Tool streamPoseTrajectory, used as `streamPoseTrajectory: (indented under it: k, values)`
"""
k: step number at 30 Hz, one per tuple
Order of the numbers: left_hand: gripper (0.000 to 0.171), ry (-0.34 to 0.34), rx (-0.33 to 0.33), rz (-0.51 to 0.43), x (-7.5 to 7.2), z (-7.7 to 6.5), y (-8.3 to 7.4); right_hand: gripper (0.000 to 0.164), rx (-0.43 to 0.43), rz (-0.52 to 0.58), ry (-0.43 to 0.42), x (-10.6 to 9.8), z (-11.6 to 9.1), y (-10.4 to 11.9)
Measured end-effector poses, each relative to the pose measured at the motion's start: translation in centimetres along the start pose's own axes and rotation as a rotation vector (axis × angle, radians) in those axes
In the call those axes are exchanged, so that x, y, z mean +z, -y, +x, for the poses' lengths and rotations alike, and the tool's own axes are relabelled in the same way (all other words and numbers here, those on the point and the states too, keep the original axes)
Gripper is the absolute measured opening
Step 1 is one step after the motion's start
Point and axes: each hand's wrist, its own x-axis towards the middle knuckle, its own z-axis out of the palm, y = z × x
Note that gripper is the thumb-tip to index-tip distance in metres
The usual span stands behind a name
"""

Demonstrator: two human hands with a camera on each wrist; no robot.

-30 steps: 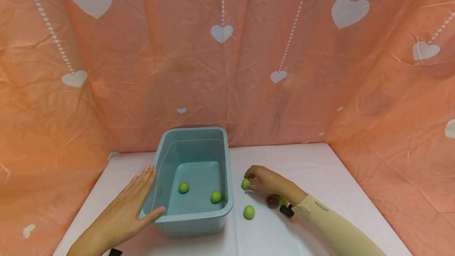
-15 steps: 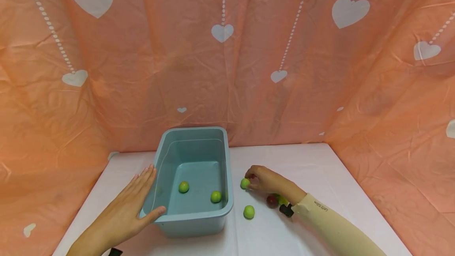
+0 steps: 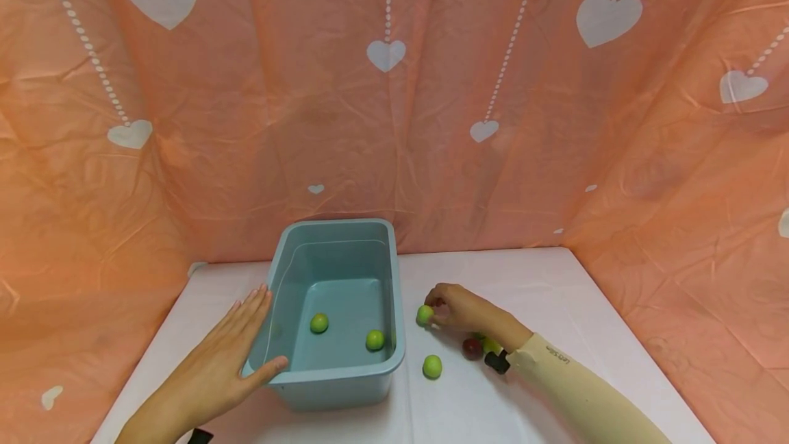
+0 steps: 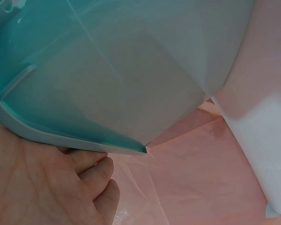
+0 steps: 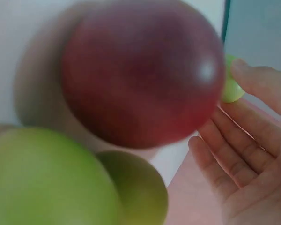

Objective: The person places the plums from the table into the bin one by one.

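My right hand (image 3: pixel 459 308) pinches a small round green fruit (image 3: pixel 424 315) between thumb and fingers, just right of the blue-grey plastic tub (image 3: pixel 333 377). In the right wrist view the thumb lies on that green fruit (image 5: pixel 232 89), partly hidden behind a dark red, plum-like fruit (image 5: pixel 145 70). My left hand (image 3: pixel 212 362) rests along the tub's left rim with fingers straight and thumb over the near corner. From the left wrist view, its fingers (image 4: pixel 96 176) show beneath the tub's rim (image 4: pixel 61 140).
Two green fruits lie inside the tub, one left (image 3: pixel 318 323) and one right (image 3: pixel 374 340). Another green fruit (image 3: pixel 432 366) sits on the white tabletop (image 3: pixel 524 396). Below the right wrist are the dark red fruit (image 3: pixel 472 349) and yellow-green fruit (image 3: pixel 490 345). An orange curtain (image 3: pixel 333 122) stands behind.
The green fruit at my right fingertips has shifted very slightly left. Both hands and the tub hold nearly the same places.
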Motion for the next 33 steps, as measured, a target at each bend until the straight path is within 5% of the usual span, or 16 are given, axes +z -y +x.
streamPoseTrajectory:
  k: [33]
  values:
    - [0.102,-0.02,-0.004,0.01,0.2,0.0,-0.2,0.03,-0.113,0.121,-0.171,-3.7,1.5,0.9]
